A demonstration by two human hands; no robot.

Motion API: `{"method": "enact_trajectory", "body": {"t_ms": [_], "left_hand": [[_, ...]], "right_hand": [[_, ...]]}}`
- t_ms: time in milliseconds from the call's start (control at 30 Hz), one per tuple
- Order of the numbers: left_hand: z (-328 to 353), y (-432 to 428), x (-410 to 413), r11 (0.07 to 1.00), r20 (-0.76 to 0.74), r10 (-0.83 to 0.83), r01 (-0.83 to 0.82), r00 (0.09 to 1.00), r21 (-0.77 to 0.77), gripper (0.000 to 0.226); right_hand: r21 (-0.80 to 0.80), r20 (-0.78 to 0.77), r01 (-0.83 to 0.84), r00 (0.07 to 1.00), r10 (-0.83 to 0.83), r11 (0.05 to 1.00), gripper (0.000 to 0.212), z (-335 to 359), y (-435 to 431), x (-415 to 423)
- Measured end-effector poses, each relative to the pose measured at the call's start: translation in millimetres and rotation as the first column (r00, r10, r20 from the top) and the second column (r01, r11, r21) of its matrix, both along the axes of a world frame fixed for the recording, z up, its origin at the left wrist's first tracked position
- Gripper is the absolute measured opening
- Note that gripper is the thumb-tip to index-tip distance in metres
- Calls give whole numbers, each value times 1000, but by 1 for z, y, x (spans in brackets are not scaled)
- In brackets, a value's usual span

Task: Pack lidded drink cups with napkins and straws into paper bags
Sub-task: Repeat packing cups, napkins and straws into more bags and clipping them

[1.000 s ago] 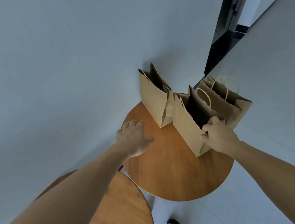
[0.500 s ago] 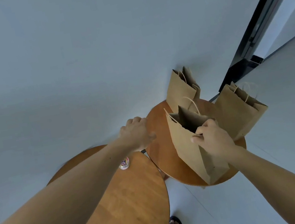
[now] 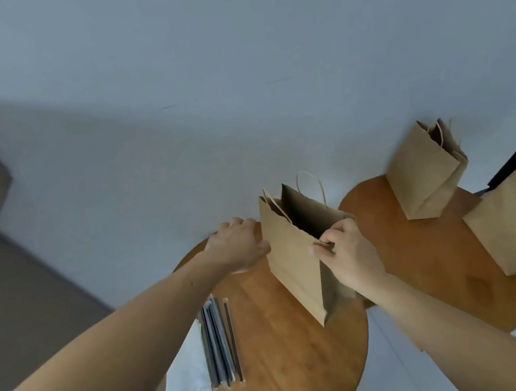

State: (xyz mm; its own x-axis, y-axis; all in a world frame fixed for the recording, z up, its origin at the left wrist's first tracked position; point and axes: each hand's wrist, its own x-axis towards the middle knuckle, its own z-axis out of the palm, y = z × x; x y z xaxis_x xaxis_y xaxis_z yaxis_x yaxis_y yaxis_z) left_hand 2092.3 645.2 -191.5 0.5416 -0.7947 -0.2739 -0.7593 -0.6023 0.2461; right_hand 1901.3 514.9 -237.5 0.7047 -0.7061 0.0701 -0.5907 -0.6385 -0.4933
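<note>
You have moved the bag over to the table with the straws. Your right hand pinches its rim; left hand is loose. Now fill it.

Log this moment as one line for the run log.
step: placing bag | right hand: pinching open paper bag rim | left hand: beside bag | straws, napkins: unpacked on left table

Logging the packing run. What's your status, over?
Right hand pinching open paper bag rim. Left hand beside bag, contents hidden. Straws, napkins unpacked. Nothing blocking.
</note>
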Motion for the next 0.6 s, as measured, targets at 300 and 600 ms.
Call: {"method": "enact_trajectory", "body": {"t_ms": [300, 600], "left_hand": [[-70, 40, 1, 978, -150, 165, -142, 975, 156, 70], [-113, 36, -38, 937, -314, 323, -256, 893, 236, 82]], "right_hand": [[23, -62, -157, 985, 159, 987, 35, -43, 62, 21], [34, -351, -458, 827, 440, 888, 65, -58, 70, 3]]}}
